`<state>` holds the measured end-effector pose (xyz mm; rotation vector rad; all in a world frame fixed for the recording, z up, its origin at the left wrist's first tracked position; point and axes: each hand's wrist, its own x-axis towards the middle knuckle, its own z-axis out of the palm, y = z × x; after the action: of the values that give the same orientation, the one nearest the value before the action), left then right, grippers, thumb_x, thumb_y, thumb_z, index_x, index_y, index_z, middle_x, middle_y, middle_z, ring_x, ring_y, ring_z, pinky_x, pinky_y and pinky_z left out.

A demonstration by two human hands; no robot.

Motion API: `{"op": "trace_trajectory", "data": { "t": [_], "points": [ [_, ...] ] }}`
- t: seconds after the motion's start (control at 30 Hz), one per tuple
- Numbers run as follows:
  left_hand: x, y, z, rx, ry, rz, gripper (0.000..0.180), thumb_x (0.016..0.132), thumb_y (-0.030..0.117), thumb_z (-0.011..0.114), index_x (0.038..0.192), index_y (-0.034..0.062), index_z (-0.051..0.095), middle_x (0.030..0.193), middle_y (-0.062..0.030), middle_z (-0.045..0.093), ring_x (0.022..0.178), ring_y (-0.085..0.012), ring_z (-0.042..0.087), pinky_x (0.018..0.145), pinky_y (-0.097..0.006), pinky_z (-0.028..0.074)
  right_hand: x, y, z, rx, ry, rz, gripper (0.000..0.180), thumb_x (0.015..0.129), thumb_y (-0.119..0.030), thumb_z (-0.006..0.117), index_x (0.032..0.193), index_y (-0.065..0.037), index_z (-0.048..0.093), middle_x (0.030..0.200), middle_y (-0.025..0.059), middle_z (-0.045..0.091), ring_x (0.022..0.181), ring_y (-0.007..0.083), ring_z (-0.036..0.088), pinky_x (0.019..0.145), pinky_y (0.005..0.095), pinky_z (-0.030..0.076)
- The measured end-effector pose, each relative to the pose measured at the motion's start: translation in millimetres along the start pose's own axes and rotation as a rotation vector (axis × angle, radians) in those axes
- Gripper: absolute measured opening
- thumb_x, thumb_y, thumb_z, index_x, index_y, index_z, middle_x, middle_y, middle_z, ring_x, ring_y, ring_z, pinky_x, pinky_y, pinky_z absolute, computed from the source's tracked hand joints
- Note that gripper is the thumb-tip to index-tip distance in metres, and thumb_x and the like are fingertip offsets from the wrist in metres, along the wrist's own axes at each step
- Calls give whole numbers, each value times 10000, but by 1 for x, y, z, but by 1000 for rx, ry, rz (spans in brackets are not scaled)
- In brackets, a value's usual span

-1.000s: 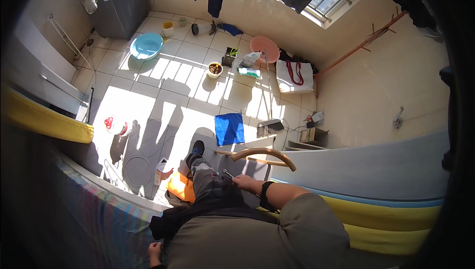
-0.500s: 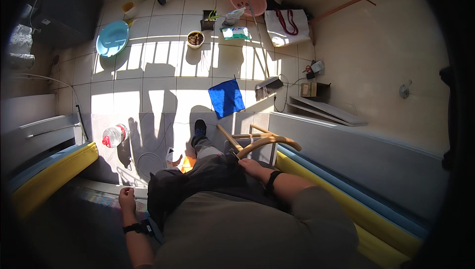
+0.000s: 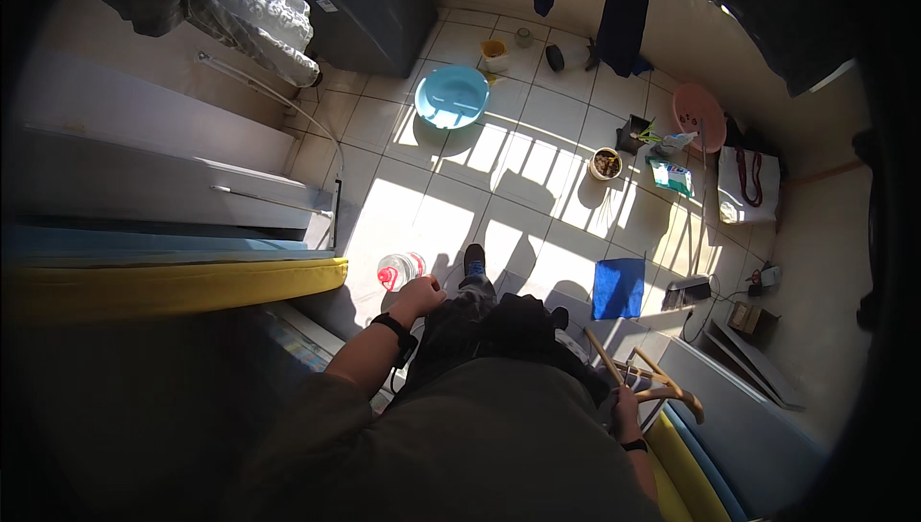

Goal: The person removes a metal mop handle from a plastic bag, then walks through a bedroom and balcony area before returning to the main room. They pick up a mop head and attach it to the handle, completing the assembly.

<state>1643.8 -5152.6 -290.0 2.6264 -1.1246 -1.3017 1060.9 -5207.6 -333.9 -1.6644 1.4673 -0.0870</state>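
My left hand (image 3: 419, 297) is held in front of me with its fingers curled in; whether anything is inside them is hidden. Just beyond it, in the picture, a clear plastic bottle (image 3: 399, 271) with a red cap and handle lies on the floor. Low on the right, my right hand (image 3: 625, 411) is closed beside a curved wooden chair (image 3: 672, 393). A thin dark thing shows at its fingertips, too small to name. I cannot tell whether this hand touches the chair. My shoe (image 3: 474, 260) is on the sunlit tiles.
A blue cloth (image 3: 618, 289) lies ahead, with a broom (image 3: 687, 290) to its right. Farther off are a light-blue basin (image 3: 452, 97), a potted plant (image 3: 605, 164), a pink basin (image 3: 697, 117) and a white bag (image 3: 748, 186). Yellow padded edges (image 3: 182, 287) flank me; dark clothes (image 3: 633, 4) hang above.
My view has swung left and moved toward the tiles. My left hand has come up and forward, near the bottle. The right hand stays closed by the wooden chair, now lower right in view.
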Motion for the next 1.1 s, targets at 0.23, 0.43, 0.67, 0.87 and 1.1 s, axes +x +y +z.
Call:
{"op": "trace_trajectory", "data": {
  "t": [0.23,0.43,0.67,0.87,1.1],
  "points": [
    [90,-28,-76,37,-89,61,327,811,327,528,961,48,610,930,-192,649,928,-325,620,847,-378,474,55,-46,17,-48,95,154,92,823,-111,539,791,-56,605,654,73,531,550,182,522,503,314,431],
    [115,-44,-116,274,15,92,398,872,395,493,906,31,651,952,-208,643,930,-368,601,833,-438,463,85,-56,23,358,269,412,199,910,-231,501,838,-60,576,548,-1,460,459,98,428,440,252,345],
    [135,5,-111,354,22,287,385,912,346,437,902,10,624,913,-230,634,907,-395,593,809,-438,468,50,-71,61,708,364,607,152,868,-194,530,805,-57,546,566,15,489,446,119,432,422,271,346],
    [155,82,-89,485,43,426,268,916,245,442,935,7,565,905,-230,636,892,-386,605,791,-441,471,35,-44,54,1015,320,696,159,894,-204,514,793,-82,525,617,5,478,499,116,453,445,258,363],
    [142,218,-66,319,41,533,200,749,127,550,916,18,553,829,-187,624,809,-362,604,715,-420,480,23,-17,30,1179,346,750,149,909,-199,515,839,-72,552,636,13,493,547,127,480,525,281,415]
  ]
}}
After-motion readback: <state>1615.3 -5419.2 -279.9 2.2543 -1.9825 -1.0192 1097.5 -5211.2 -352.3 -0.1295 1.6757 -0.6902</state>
